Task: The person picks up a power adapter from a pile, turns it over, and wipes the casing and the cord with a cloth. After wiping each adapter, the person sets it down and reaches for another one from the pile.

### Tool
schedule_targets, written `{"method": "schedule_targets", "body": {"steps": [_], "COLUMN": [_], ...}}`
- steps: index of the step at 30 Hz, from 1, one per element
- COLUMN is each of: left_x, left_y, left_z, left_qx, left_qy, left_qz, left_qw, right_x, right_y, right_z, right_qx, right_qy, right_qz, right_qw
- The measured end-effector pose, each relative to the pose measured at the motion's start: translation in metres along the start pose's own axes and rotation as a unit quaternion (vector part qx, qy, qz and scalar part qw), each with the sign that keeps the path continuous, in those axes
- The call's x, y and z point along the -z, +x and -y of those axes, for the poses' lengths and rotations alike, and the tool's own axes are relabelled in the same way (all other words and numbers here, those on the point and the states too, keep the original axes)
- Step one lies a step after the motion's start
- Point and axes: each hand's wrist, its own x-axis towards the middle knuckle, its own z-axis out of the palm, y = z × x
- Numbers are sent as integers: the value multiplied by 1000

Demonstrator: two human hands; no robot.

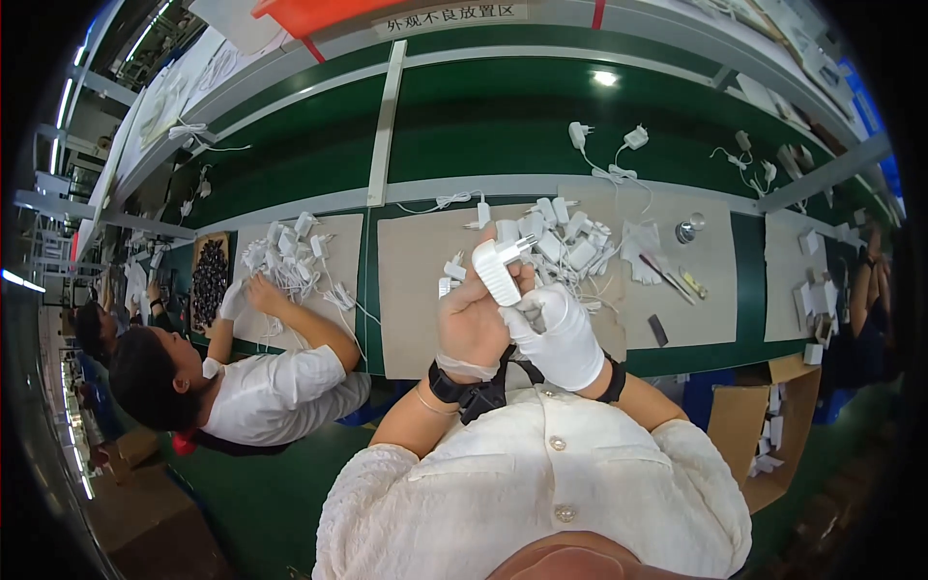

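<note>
One white two-pin power adapter [499, 275] is up in your left hand [474, 324], pinched between thumb and fingers over the tan work mat [411, 290]. Its long axis runs steeply from upper left to lower right, and the pins stick out right and a bit up. Your gloved right hand [559, 338] is bunched at the lower end, can't tell if it's gripping.

Green floor [256, 503], green bench [371, 253], strip lights [21, 281] left.
</note>
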Motion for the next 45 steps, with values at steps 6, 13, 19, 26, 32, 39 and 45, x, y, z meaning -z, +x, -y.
{"method": "schedule_targets", "body": {"steps": [6,13,19,26,32,39,45], "left_x": [-12,-31,-37,-5,187,193,121], "left_y": [-2,-2,8,30,49,47,17], "left_z": [-1,-15,-30,-44,-78,-79,-82], "left_qx": [10,36,83,89,69,66,9], "left_qy": [116,394,562,555,927,881,711], "left_qz": [-56,-19,-104,-157,-290,-300,-158], "left_qw": [992,918,816,812,230,359,685], "right_x": [9,46,45,51,45,38,21], "right_y": [0,9,9,-6,-12,-5,21], "right_z": [8,-8,5,-32,-43,-60,-115], "right_qx": [-123,-428,-382,-341,-314,-278,-412], "right_qy": [46,544,421,445,404,508,533], "right_qz": [-2,144,167,129,92,64,33], "right_qw": [991,708,805,818,854,813,738]}}
